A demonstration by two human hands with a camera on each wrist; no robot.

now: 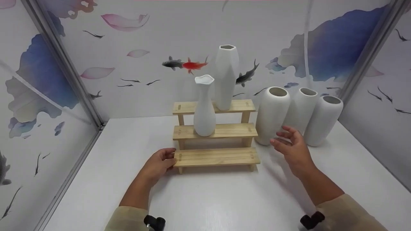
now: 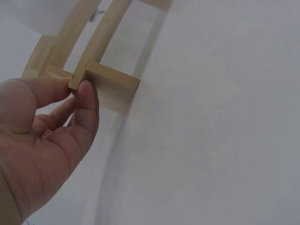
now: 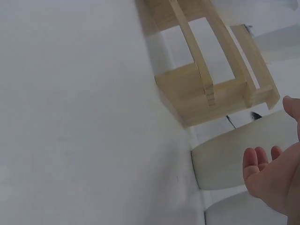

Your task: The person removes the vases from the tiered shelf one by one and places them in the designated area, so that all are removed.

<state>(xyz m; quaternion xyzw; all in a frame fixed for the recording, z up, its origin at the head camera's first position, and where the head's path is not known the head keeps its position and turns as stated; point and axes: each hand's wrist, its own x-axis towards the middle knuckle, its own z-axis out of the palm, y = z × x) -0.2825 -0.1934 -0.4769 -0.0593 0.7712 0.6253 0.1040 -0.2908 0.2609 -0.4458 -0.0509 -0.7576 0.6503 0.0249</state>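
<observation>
A three-step wooden stand (image 1: 218,157) stands on the white table. My left hand (image 1: 159,163) pinches the left end of its lowest board between thumb and fingers, as the left wrist view shows with the board end (image 2: 80,75). On the middle step stands a slim-necked white vase (image 1: 205,112); a tall faceted white vase (image 1: 227,77) is on the top step. My right hand (image 1: 294,149) hovers to the right of the stand, fingers loosely bent and holding nothing, in front of a rounded white vase (image 1: 271,112). In the right wrist view that rounded vase (image 3: 225,161) lies just beyond the fingertips.
Two more white vases, one in the middle (image 1: 303,106) and one at the right (image 1: 324,122), stand upright close beside the rounded one. Patterned panels with painted fish wall in the back (image 1: 144,89) and both sides. The white table top (image 1: 205,199) spreads in front of the stand.
</observation>
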